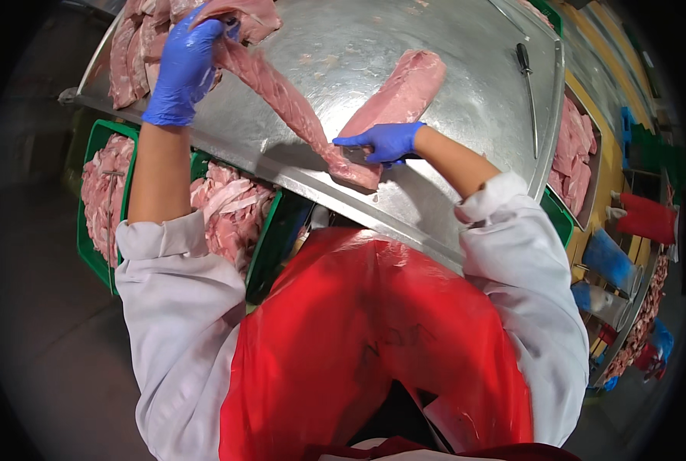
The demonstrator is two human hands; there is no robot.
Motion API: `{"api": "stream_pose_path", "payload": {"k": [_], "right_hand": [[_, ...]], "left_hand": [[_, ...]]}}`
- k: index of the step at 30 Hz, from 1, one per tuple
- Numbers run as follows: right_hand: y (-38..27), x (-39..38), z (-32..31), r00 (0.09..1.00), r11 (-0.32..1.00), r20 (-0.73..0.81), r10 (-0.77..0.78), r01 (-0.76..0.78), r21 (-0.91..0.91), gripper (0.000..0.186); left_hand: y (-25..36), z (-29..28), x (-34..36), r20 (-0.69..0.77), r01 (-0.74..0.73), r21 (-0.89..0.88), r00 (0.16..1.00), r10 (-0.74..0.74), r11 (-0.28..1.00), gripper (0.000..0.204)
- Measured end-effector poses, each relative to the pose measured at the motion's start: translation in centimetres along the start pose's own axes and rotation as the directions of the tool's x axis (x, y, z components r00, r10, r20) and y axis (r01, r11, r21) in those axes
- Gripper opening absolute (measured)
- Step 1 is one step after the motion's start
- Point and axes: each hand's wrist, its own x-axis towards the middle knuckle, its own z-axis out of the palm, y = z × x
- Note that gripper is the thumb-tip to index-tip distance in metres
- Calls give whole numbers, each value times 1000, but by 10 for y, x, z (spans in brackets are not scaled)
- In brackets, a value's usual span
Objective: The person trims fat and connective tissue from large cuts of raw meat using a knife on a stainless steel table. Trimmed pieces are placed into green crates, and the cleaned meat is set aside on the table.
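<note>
A long pink loin of meat [404, 86] lies on the metal table [481, 77] in front of me. From its near end a narrow strip of meat [275, 94] rises toward the upper left. My left hand [183, 73], in a blue glove, is closed on the strip's upper end. In a blue glove too, my right hand [389, 142] rests at the near end of the loin, its fingers wrapped round a knife [354, 154]. Only a short bit of grey blade shows under the index finger; the handle is hidden in the palm.
Large meat pieces [131, 58] are piled at the table's far left. Below its near left edge stand green crates [91, 219] of meat trimmings [231, 203]. A thin rod with a black handle [523, 58] lies at the right. Beyond that edge sits a meat-filled metal tray [591, 188].
</note>
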Motion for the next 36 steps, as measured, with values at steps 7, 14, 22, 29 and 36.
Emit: {"api": "stream_pose_path", "payload": {"k": [7, 14, 22, 29, 36], "right_hand": [[4, -133, -7, 981, 988, 140, 136, -123, -94, 95], [64, -174, 40, 969, 926, -233, 79, 15, 378, 79], [107, -169, 106, 612, 617, -720, 328, 438, 654, 79], [119, -207, 181, 507, 450, -753, 419, 604, 658, 80], [140, -255, 274, 280, 418, -719, 636, 658, 626, 81]], "left_hand": [[107, -48, -131, -226, -51, -120, 974, 23, 991, 30], [47, -164, -294, -267, 580, 348, 814, -515, 737, 45], [-130, 178, -142, 18, 140, 944, 882, -470, 300, 124], [-228, 242, -32, 26, 434, 788, 685, -728, 436, 100], [-243, 278, -130, 397, 880, -219, 476, -785, 422, 51]]}}
